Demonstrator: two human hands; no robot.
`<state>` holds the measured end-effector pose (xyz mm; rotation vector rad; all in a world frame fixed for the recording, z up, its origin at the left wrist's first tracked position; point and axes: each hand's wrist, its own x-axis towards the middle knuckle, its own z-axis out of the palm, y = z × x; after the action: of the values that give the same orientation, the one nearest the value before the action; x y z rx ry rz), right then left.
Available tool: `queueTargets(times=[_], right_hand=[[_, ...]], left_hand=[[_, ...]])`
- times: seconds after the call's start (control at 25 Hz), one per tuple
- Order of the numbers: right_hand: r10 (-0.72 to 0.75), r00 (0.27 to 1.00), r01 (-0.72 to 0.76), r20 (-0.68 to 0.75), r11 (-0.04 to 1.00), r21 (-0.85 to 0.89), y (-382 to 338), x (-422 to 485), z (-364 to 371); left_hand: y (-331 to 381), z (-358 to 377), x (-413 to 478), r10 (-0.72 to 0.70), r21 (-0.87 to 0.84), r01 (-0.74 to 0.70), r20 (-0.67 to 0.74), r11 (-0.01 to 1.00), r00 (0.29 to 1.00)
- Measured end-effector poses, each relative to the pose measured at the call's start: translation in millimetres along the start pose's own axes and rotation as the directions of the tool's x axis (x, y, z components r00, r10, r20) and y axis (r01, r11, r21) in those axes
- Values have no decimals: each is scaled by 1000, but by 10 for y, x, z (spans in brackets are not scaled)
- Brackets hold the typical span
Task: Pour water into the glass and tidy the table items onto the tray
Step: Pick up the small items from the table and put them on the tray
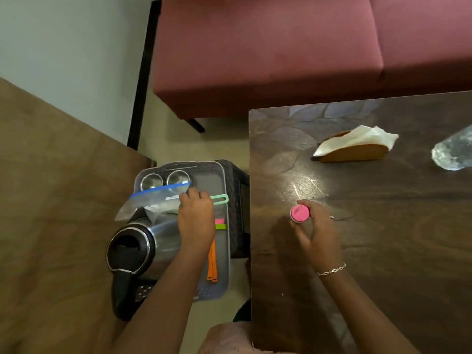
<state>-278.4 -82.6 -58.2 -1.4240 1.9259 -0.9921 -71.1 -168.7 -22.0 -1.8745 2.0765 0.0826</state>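
Behind the dark brown desk (398, 238) sits a red sofa (268, 54), and the grey tray (208, 178) stands low down just beside the desk's left edge. The tidy-up step looks well under way. The tray holds a shiny kettle (143, 246), two steel cups (152, 181), a zip bag (153, 200), a green clip (220, 199) and some orange strips (212, 261). The left hand (196, 218) is over the tray with its fingers (189, 195) bent down on the zip bag, but I cannot tell if they pinch it. On the desk, the right hand (316, 233) has its fingers curled round a little bottle with a pink cap (300, 213). I think that bottle goes next, so it must be lifted up and over to a bare spot on the tray. A napkin holder (355, 152) and a clear shiny thing (453, 152), too blurry to name, wait on the desk.
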Motion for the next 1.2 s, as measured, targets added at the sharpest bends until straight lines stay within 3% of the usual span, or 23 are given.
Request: queueTargets(times=[0.16,0.28,0.44,0.56,0.68,0.84,1.0,1.2], right_hand=[[8,999,-7,40,999,-34,-94,6,159],[14,999,-11,52,999,-43,-132,21,212],[-18,997,22,68,997,-70,-152,18,266],[-31,996,35,78,998,-55,-163,3,295],[-10,996,14,89,999,-41,-187,-11,352],[-9,991,13,131,999,-29,-257,-27,469],[-18,988,25,155,999,-43,-280,-64,517],[-12,982,22,188,999,-49,-264,-134,515]], left_hand=[[-10,175,281,8,123,-26,144,992,989],[70,190,332,34,185,-58,133,981,991],[112,138,241,29,56,-37,129,998,991],[1,-25,283,-117,-156,132,100,979,988],[-71,-59,456,-286,-393,317,137,863,948],[29,120,665,-286,-281,351,247,893,926],[88,317,765,-189,-117,239,332,964,924],[41,477,925,-168,-39,198,385,979,908]])
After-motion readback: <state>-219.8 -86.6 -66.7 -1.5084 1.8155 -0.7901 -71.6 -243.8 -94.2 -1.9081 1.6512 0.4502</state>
